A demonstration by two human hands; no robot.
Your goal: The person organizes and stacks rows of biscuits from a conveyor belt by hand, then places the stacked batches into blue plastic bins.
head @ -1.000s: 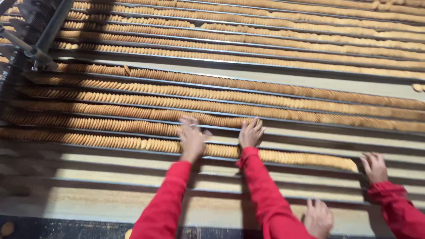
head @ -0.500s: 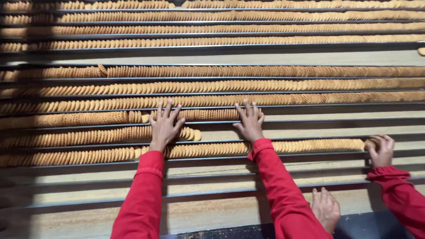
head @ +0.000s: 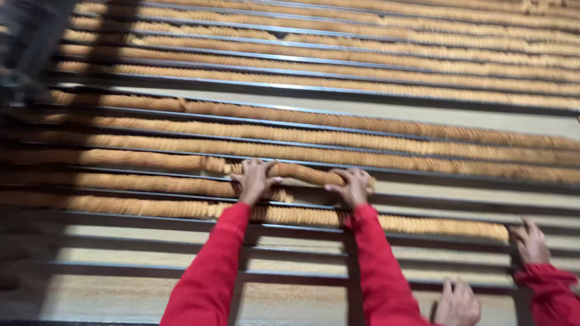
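Long rows of round tan biscuits [head: 314, 136] stand on edge in lanes parted by dark metal rails [head: 302, 90]. My left hand [head: 254, 179] and my right hand [head: 350, 186], both in red sleeves, grip the two ends of a short stack of biscuits [head: 302, 173] in a near lane. The stack sits between my palms, just above the lane. A gap of bare lane lies to the right of my right hand.
A co-worker's two hands in red sleeves are at the lower right: one [head: 531, 241] at the end of a biscuit row [head: 441, 226], the other [head: 457, 302] resting on a near lane. A dark machine part [head: 24, 42] stands at the upper left.
My hands were flat and apart on the rows; they have closed in on a short stack of biscuits. The view has shifted and tilted slightly.
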